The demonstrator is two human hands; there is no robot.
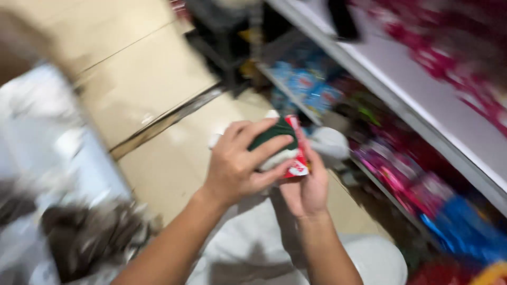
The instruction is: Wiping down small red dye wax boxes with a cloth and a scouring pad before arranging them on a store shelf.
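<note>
Both hands, left (235,166) and right (309,190), are closed around a small green-and-red packet (282,150) beside stocked shelves (422,111), mid-handling.

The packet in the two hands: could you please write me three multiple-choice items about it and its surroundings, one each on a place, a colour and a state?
1. Where are the shelves of goods, as seen in the head view?
A. To the right of the hands
B. To the left of the hands
C. Behind the person

2. What colours show on the packet?
A. Yellow and black
B. Green, white and red
C. Plain brown

3. How is the packet held?
A. It lies on the floor
B. The left hand alone pinches it
C. Both hands grip it, above the floor

Answers:
1 A, since the shelf boards and coloured packs fill the right side of the picture.
2 B, a dark green top, a white middle and a red end are visible.
3 C, the left hand wraps over it and the right hand supports it from below.
</note>
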